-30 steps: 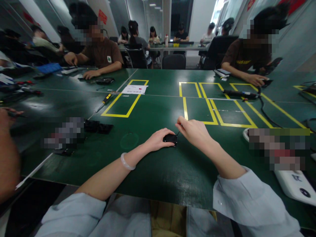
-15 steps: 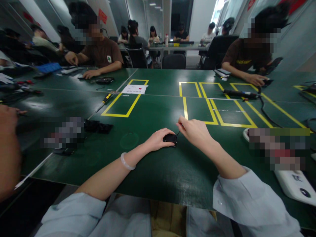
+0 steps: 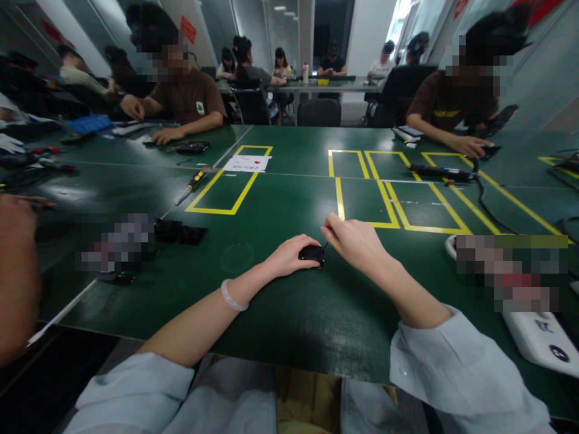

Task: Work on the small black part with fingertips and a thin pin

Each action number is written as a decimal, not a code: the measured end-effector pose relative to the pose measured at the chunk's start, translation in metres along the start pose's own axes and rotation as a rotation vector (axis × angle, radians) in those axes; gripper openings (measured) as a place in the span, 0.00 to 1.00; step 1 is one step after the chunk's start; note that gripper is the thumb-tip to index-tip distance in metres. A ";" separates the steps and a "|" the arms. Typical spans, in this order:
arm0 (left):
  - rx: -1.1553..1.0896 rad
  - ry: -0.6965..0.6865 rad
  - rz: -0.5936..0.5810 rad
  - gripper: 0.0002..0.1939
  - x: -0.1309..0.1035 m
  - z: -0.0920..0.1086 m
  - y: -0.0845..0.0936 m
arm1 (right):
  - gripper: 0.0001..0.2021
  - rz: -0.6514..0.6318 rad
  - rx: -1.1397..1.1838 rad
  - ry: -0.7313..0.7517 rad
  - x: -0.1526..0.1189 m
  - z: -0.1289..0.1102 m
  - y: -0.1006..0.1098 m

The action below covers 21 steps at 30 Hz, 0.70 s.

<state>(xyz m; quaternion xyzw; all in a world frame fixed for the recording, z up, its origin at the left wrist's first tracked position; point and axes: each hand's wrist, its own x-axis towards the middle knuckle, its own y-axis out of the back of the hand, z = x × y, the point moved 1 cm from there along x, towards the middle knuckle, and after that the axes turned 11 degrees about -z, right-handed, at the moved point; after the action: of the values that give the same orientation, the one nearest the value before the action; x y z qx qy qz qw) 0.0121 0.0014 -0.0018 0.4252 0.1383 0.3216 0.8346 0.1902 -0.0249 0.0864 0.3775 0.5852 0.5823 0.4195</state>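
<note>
A small black part (image 3: pixel 311 254) lies on the green table (image 3: pixel 280 319), with my left hand (image 3: pixel 289 255) closed round its left side, thumb at the front and fingers behind. Just to the right and slightly above, my right hand (image 3: pixel 350 236) is closed in a pinch on a thin dark tool (image 3: pixel 325 246). The tool slants down toward the part's right edge; most of it is hidden in the fingers, and its tip is too small to make out.
Yellow tape frames (image 3: pixel 212 211) mark the table beyond my hands. A yellow-black screwdriver (image 3: pixel 194 181) and black pieces (image 3: pixel 181 231) lie left. At right are a white device (image 3: pixel 538 343) and a black tool (image 3: pixel 441 172). People sit opposite; another person's arm (image 3: pixel 18 277) is at far left.
My right hand has shifted very slightly to the left. My left hand and the black part are where they were.
</note>
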 end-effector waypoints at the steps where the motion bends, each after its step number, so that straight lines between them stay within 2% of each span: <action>1: 0.000 0.001 -0.009 0.20 0.000 0.000 0.000 | 0.14 -0.003 -0.004 0.000 0.000 0.000 0.000; 8: 0.009 -0.004 0.004 0.20 0.000 -0.001 0.000 | 0.11 0.046 0.057 0.026 0.000 0.000 -0.002; 14: 0.016 -0.002 -0.001 0.21 0.000 -0.002 -0.001 | 0.14 0.006 0.021 0.007 0.000 -0.001 0.000; 21: 0.020 -0.008 -0.003 0.20 0.000 0.000 0.000 | 0.11 0.043 0.062 0.034 0.001 0.002 -0.004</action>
<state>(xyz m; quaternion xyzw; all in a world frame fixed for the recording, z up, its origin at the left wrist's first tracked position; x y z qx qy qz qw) 0.0121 0.0015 -0.0019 0.4348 0.1391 0.3175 0.8312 0.1916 -0.0237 0.0829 0.3927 0.6018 0.5793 0.3849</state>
